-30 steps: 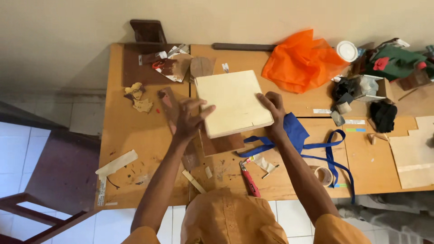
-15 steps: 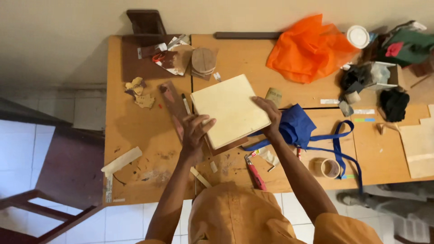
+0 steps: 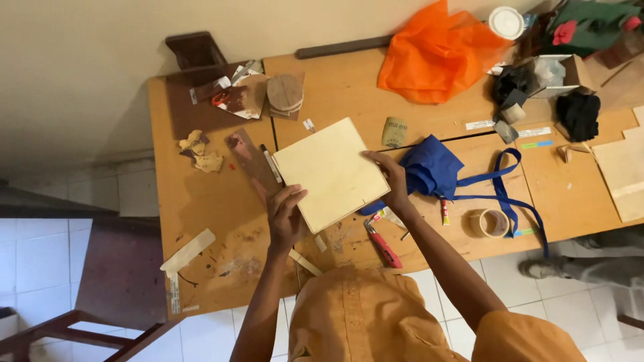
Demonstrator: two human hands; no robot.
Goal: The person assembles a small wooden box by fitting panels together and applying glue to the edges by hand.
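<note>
A pale square plywood board [image 3: 330, 172] is held just above the wooden table [image 3: 201, 201]. My left hand [image 3: 285, 216] grips its near left corner. At the board's right edge, my right hand [image 3: 391, 181] holds on with the thumb on top. A blue cloth bag [image 3: 433, 166] with long straps lies just right of my right hand. A red utility knife [image 3: 384, 247] rests on the table below the board.
An orange plastic bag [image 3: 436, 57], a white lid [image 3: 506, 22], a tape roll [image 3: 491, 223], round wooden discs [image 3: 285, 94], a dark plank [image 3: 251, 159], wood scraps and dark clutter at the right crowd the table. A wooden chair frame [image 3: 80, 328] stands on tiled floor at lower left.
My left hand has slid from the board's left side down to its near corner. The board has turned slightly and shifted toward me. The view has drifted a little.
</note>
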